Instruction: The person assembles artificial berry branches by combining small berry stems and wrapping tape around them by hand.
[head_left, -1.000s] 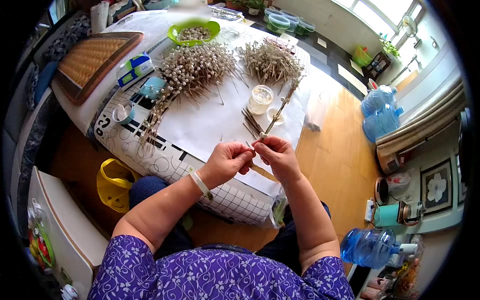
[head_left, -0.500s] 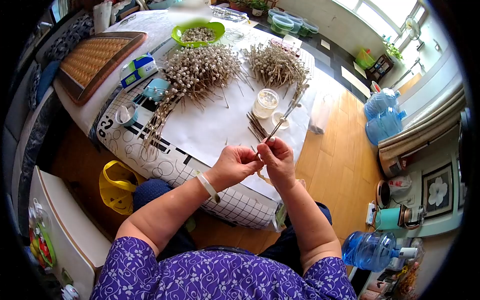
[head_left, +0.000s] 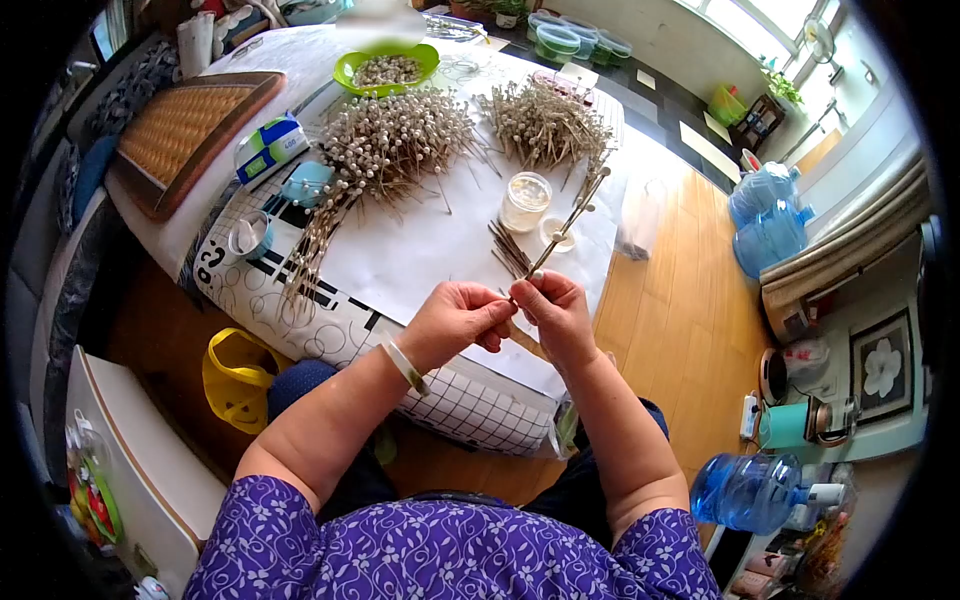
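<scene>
My right hand (head_left: 556, 312) pinches a thin brown stem (head_left: 578, 212) with several pale round buds along it, pointing up and to the right. My left hand (head_left: 455, 318) is closed at the stem's lower end, fingertips almost meeting those of the right. What the left fingertips grip is hidden. A tan strip (head_left: 527, 343) hangs below the right fingers. Just beyond the hands lie short brown sticks (head_left: 509, 247), beside an open clear jar (head_left: 525, 200) and its round lid (head_left: 557, 235).
Two heaps of budded stems, a left heap (head_left: 400, 135) and a right heap (head_left: 545, 120), lie on white paper (head_left: 400, 250). Behind stands a green bowl (head_left: 345, 72) of round beads. To the left are a tissue pack (head_left: 270, 148) and a blue cup (head_left: 262, 236).
The budded stem has tilted slightly more upright. My left fingers have shifted a little and curl closer together. The view has moved slightly.
</scene>
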